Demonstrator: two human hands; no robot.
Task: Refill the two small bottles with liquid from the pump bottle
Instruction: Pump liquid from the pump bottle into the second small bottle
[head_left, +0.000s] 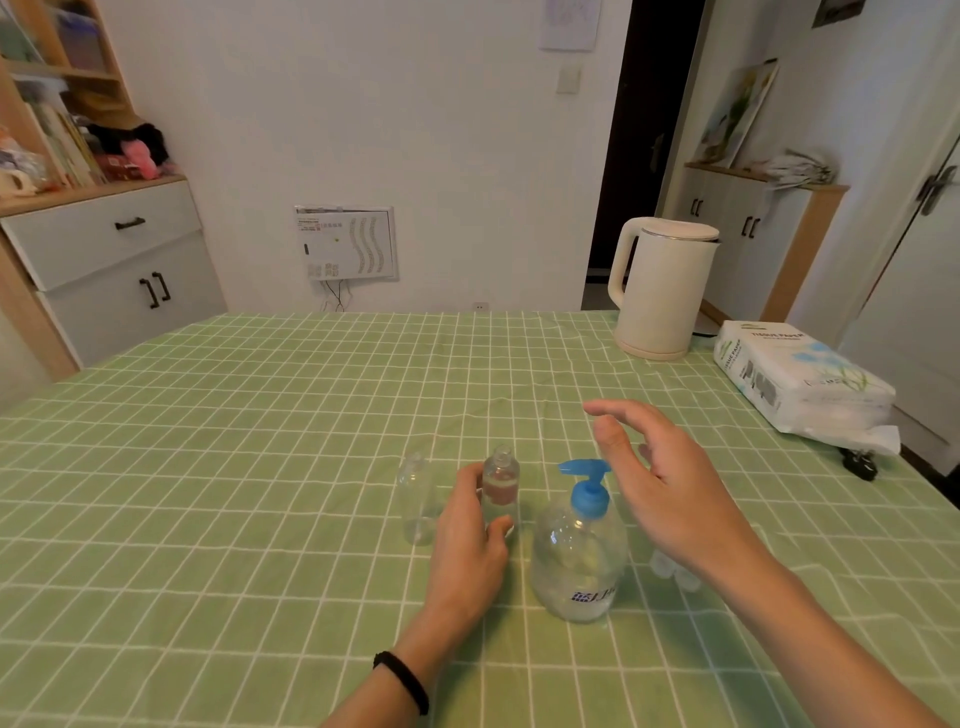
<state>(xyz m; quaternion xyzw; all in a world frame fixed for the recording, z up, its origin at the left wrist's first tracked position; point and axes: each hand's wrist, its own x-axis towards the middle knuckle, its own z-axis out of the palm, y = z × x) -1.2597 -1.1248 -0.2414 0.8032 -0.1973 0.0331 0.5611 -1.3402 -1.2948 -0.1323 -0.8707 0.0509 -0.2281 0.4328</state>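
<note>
Two small clear bottles stand upright on the green checked tablecloth. My left hand grips the right one between thumb and fingers. The other small bottle stands free just to its left. A clear pump bottle with a blue pump head stands to the right, its spout pointing left toward the held bottle. My right hand hovers open above and to the right of the pump head, fingers spread, touching nothing. Two small clear caps lie under my right wrist.
A cream electric kettle stands at the back right of the table. A white pack of tissue paper lies near the right edge, with a small black object beside it. Cabinets stand beyond the table on both sides.
</note>
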